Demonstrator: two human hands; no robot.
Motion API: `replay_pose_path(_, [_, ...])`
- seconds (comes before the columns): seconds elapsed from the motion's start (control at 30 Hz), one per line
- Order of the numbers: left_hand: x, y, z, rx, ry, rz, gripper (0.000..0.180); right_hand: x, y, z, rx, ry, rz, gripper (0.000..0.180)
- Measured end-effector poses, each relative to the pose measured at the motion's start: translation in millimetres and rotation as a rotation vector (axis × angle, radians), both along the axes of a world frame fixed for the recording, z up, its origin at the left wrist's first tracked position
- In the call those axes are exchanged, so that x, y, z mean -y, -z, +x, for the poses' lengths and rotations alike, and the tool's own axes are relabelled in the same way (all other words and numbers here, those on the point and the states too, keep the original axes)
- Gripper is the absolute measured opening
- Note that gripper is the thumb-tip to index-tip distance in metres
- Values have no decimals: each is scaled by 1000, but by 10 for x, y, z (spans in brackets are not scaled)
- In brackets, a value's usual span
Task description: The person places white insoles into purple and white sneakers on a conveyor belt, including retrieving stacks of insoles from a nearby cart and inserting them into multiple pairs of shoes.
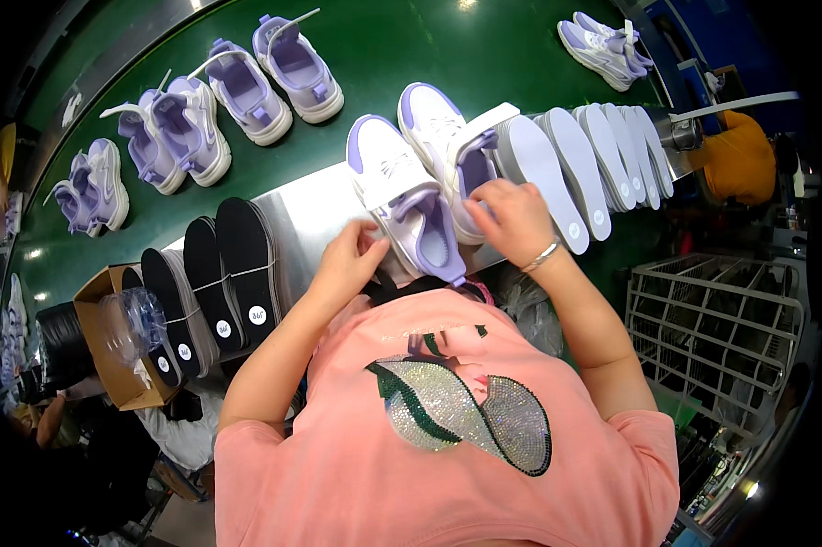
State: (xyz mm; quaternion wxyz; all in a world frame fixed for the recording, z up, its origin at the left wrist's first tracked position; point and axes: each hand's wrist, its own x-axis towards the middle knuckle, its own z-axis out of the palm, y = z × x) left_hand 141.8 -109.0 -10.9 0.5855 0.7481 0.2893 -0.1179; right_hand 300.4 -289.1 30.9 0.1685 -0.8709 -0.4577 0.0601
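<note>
Two white and lilac sneakers lie side by side in front of me, toes pointing away. My left hand [350, 262] is beside the heel of the left sneaker [395, 187], its fingers loosely bent, thumb and forefinger apart, and nothing shows between them. At the opening of the right sneaker [432, 125], my right hand [515, 221] has its fingers curled on the heel collar; part of that heel is hidden behind the hand. A bracelet circles my right wrist. The white strap of the right sneaker stands up, while that of the left one lies across its upper.
Stacks of white insoles [540, 169] stand to the right, and tied black insoles [243, 264] to the left. More sneakers [247, 94] line the green conveyor belt [365, 55]. A cardboard box [96, 319] holds clear plastic. At right is a metal rack [716, 342].
</note>
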Motion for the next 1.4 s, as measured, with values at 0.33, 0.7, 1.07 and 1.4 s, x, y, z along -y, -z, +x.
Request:
replay_pose_path(0.33, [461, 188, 450, 296, -158, 501, 59, -353, 82, -184, 30, -93, 216, 34])
replay_pose_path(0.7, [360, 271, 313, 380, -306, 76, 55, -294, 148, -17, -260, 17, 169, 26])
replay_pose_path(1.07, [372, -5, 775, 650, -32, 602, 22, 525, 141, 733, -195, 379, 255, 29])
replay_pose_path(1.4, [-56, -114, 978, 286, -101, 120, 25, 906, 355, 862, 59, 494, -211, 38])
